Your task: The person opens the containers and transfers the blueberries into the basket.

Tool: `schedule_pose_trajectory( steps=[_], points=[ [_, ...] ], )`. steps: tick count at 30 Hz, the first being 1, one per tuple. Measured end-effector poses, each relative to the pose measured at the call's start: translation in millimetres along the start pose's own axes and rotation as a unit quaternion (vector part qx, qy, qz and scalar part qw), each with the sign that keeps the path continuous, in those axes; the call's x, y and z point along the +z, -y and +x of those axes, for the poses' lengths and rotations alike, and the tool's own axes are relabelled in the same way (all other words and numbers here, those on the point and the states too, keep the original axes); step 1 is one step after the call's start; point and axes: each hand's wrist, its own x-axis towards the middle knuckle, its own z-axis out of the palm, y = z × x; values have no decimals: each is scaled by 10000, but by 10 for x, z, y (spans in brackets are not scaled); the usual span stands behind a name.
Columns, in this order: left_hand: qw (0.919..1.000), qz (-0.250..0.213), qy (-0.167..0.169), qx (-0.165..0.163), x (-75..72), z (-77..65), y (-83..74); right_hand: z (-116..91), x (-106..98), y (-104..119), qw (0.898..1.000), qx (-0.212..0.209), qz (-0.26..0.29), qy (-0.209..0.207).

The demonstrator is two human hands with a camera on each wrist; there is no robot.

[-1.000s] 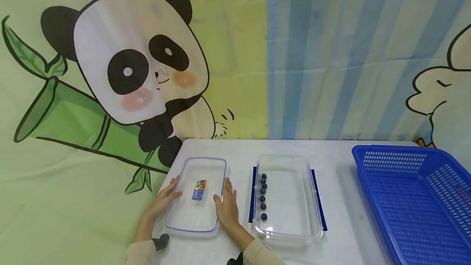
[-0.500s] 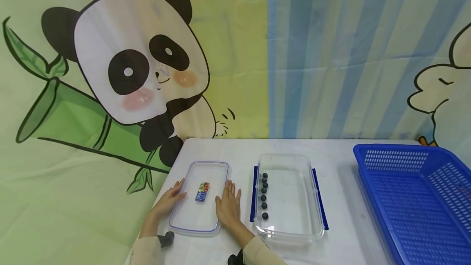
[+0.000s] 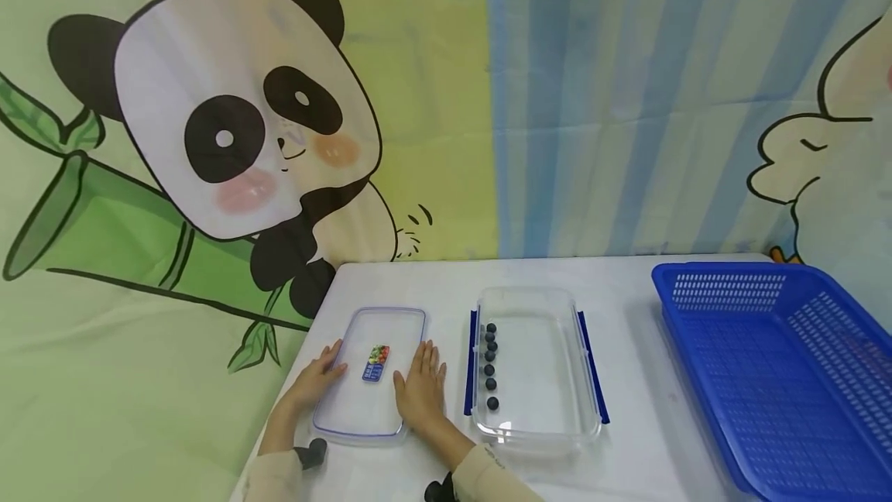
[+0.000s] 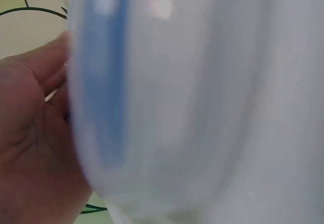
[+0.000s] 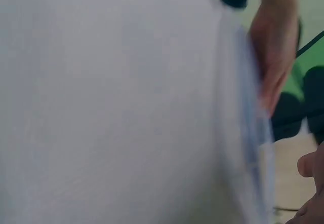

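A clear plastic lid (image 3: 348, 409) with a blue seal line and a small fruit label (image 3: 375, 363) lies low over the white table, between my two hands. My left hand (image 3: 313, 379) is at its left edge, thumb over the rim. Flat against the right edge rests my right hand (image 3: 421, 390), fingers straight and pointing away from me. In the left wrist view the lid's wall (image 4: 167, 82) blurs close in front of the left palm (image 4: 35, 148). The lid's edge (image 5: 248, 127) stands between the hands in the right wrist view.
Right of the lid stands an open clear plastic box (image 3: 543, 362) with blue side clips (image 3: 592, 366). Several small dark round berries (image 3: 490, 370) lie in a line along its left side. A blue plastic basket (image 3: 739, 362) occupies the table's right side.
The lid has come slightly nearer me and closer to the box, with both hands moving along. The head view has swung a little to the right.
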Motion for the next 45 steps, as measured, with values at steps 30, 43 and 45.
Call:
schedule_pose_trajectory(
  steps=[30,43,45],
  points=[
    [9468,-2597,321,1871,1367,-269,-2392,-336,-2537,-1722,8657,2118,4533,150],
    [9174,-3404,531,1991,1537,-249,-2254,-135,-2542,-2307,8631,1242,4883,333],
    [9179,-3381,582,1993,1522,-238,-2254,62,-2693,-2383,8703,956,4788,649]
  ],
)
